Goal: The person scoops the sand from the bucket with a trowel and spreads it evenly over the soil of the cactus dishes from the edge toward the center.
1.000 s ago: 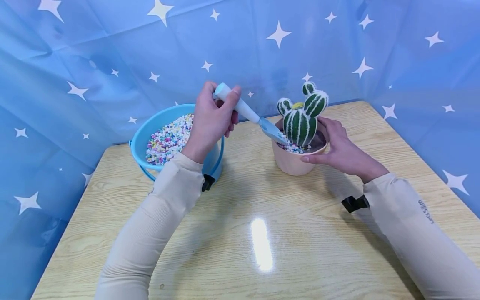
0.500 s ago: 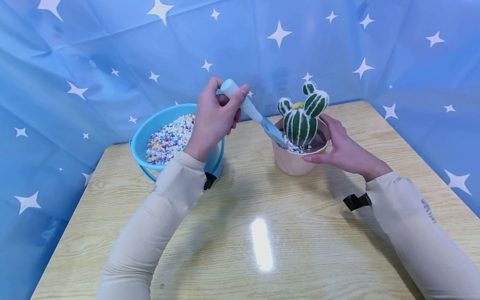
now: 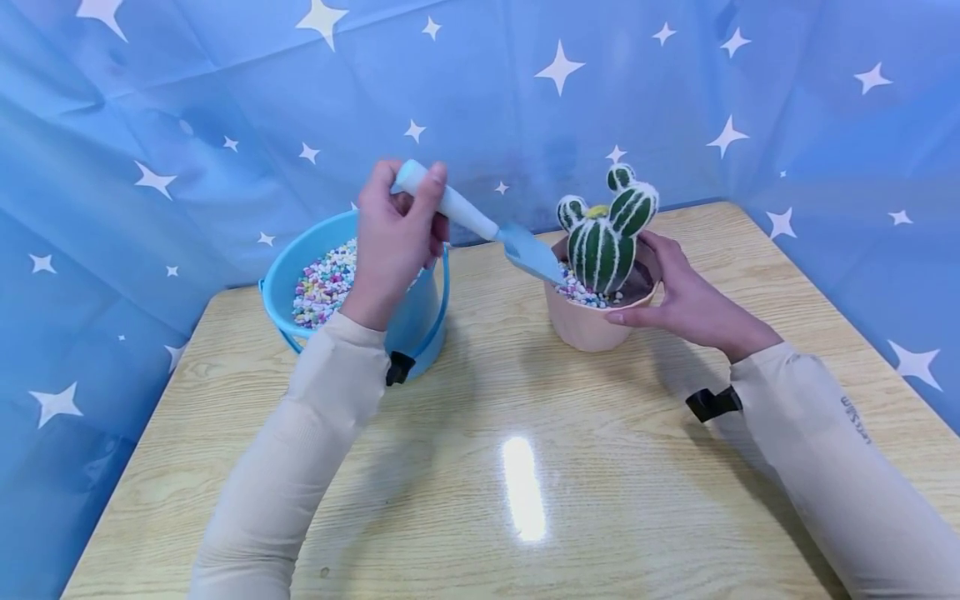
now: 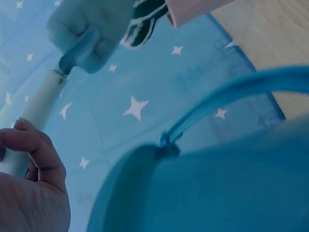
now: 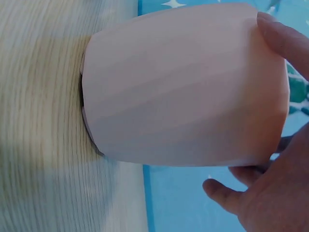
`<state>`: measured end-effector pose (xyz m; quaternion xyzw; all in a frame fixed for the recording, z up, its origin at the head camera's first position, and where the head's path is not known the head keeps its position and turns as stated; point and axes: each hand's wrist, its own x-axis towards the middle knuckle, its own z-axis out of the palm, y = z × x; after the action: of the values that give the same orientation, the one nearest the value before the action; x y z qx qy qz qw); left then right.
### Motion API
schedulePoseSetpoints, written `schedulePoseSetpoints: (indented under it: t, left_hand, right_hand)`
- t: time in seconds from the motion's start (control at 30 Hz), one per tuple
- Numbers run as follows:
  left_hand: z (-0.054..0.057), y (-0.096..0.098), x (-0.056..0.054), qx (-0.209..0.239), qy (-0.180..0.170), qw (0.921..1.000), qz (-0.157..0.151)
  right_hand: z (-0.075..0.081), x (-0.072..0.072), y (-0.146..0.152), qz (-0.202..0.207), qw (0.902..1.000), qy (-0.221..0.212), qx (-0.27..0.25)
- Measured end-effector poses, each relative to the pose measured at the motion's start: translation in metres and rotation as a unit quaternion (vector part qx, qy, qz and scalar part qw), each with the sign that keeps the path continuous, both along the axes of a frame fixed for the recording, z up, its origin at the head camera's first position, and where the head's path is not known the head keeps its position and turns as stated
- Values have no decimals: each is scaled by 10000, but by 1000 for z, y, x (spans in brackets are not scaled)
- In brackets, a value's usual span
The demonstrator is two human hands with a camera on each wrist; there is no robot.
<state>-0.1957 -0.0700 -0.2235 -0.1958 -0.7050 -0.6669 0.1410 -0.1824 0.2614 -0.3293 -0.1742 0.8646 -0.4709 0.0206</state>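
Note:
My left hand holds a small light-blue trowel by its pale handle. The trowel slants down to the right, with its blade tip at the left rim of a pale pink flowerpot. A green and white toy cactus stands in the pot, with small colored pebbles on its near left side. My right hand grips the pot's right rim, thumb outside in front; the right wrist view shows the pot wall and that thumb.
Left of the pot stands a blue bucket of multicolored pebbles, partly behind my left arm. Its handle hangs outside. Both stand on a wooden table. A blue star-patterned cloth rises behind the table.
After a slight move right, my left hand has drawn back left toward the bucket. The trowel blade has come up and left, mostly out of the pot. My right hand stays on the pot.

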Motion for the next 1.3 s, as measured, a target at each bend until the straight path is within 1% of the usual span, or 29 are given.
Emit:
schedulePoseSetpoints:
  t: [0.1,0.13,0.23,0.33,0.47,0.57,0.67,0.83,0.97,1.03,1.13,1.2,1.3]
  left_hand:
    - [6,-14,2,494,96,9985,193]
    - [8,-20,3,595,160,9977,268]
    - [15,-40,5,967,278,9939,448]
    - [20,-63,8,1216,331,9893,730]
    - [22,-92,9,1686,300,9781,1181]
    - [19,-112,9,1898,276,9704,1468]
    - [15,-129,8,1966,191,9657,1684]
    - [4,-148,8,1971,22,9588,2047]
    - [-2,-157,8,1891,-75,9558,2251]
    - [-3,-161,7,1881,-73,9544,2318]
    - [-2,-166,7,1794,-58,9527,2451]
    - [-1,-169,8,1659,-74,9533,2522]
    - [3,-172,10,1421,-157,9567,2537]
  right_hand:
    - [0,1,0,-110,9998,47,172]
    - [1,2,0,-135,9997,53,192]
    - [2,3,1,-84,9999,-28,70]
    - [2,3,1,-65,9999,-91,-26]
    - [1,2,3,-138,9998,-56,148]
    - [1,3,5,-246,9991,-188,289]
    - [0,4,7,-351,9979,-387,380]
    - [0,3,5,-397,9974,-398,442]
    - [1,4,7,-290,9979,-536,220]
    - [1,4,7,-249,9977,-617,91]
    - [-1,4,7,-189,9979,-616,-21]
    - [-2,2,7,-148,9982,-576,-64]
    - [-3,2,7,-140,9981,-598,-65]
